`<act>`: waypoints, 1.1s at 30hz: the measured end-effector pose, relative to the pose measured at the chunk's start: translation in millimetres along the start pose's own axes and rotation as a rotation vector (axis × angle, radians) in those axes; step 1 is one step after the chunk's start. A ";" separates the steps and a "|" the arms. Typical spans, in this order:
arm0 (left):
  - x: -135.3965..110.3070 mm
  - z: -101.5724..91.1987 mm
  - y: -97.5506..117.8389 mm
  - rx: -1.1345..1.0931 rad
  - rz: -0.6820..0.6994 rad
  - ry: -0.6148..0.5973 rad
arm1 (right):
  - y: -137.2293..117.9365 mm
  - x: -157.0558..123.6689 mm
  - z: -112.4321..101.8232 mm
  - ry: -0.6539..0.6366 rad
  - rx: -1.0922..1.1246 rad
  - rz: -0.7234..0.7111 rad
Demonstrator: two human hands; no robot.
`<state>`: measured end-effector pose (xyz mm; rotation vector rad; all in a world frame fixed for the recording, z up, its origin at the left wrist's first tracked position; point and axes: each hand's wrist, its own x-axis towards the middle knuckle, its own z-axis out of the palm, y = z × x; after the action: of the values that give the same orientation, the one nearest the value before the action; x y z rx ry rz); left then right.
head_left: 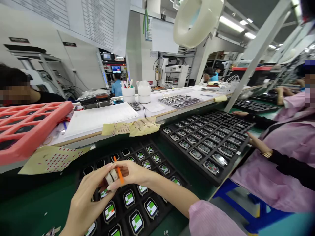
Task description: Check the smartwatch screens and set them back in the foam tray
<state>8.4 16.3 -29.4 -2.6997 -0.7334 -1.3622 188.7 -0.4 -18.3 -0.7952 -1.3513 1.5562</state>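
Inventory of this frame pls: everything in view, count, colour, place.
near tray: one, black, under the hands, green-screened units in it
far tray: one, black, right, by a co-worker's hands
foam tray: one, pink-red, left shelf
perforated sheets: several, yellow, shelf edge
cups: two, white, shelf
tape roll: one, whitish, overhead
small unit: one, beige, between both hands
orange stick: one, orange, right hand
left hand: one, grip on small unit
right hand: one, grip on orange stick

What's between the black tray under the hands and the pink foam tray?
A yellowish red-dotted sheet, in the head view. The left hand and right hand pinch a small pale part and orange stick.
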 end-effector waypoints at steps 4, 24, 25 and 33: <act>2.7 -3.3 5.9 0.027 -0.055 0.014 | -0.3 1.7 2.2 -0.008 0.046 -0.044; -3.0 -8.8 18.3 -0.206 -0.176 0.049 | 2.8 -40.8 1.2 0.338 -0.418 -0.843; -3.2 -8.3 18.5 -0.201 -0.174 0.054 | 3.7 -40.9 1.0 0.340 -0.440 -0.854; -3.8 -5.1 19.0 -0.200 -0.181 0.074 | 6.9 -40.9 3.3 0.377 -0.605 -0.936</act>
<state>10.6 -3.3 -25.8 -2.7693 -0.9001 -1.6502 200.2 -39.2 -27.9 -0.6032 -1.5769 0.2539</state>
